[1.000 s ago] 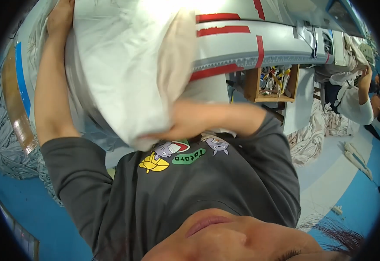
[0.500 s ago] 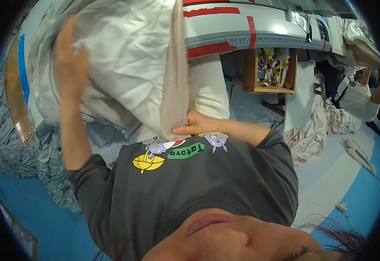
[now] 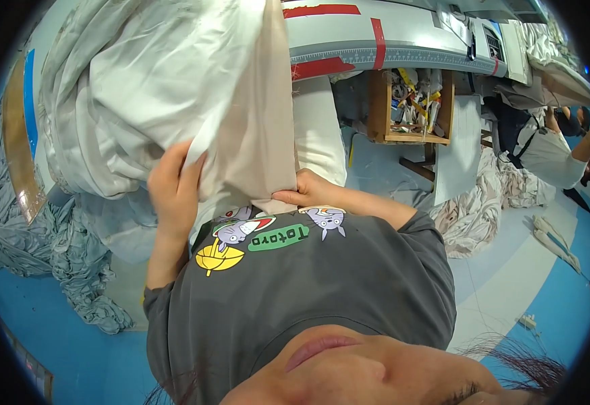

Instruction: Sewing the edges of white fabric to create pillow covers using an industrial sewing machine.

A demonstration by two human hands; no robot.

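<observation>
A large white and pale beige cloth point(image 3: 153, 88) lies in folds over the surface before me and drapes toward my lap. My left hand point(image 3: 175, 179) is closed on an edge of its white layer, pulling that layer up from the beige strip point(image 3: 258, 128). At the lower corner of the beige strip, close against my shirt, my right hand point(image 3: 303, 191) pinches the cloth with the thumb on top. Another white piece of cloth point(image 3: 320, 128) hangs behind the right hand. The left fingertips are partly hidden by the fold.
A sewing machine point(image 3: 403, 34) with a ruler strip and red tape stands at the back right. Below it is an open wooden drawer point(image 3: 413, 138) of small tools. Cloth heaps lie on the floor at left point(image 3: 82, 270) and right point(image 3: 470, 223). Another person point(image 3: 554, 155) works far right.
My left hand has come down and right from the far left of the cloth and now grips the white layer's edge. More of the beige strip shows. My right hand keeps its pinch.
</observation>
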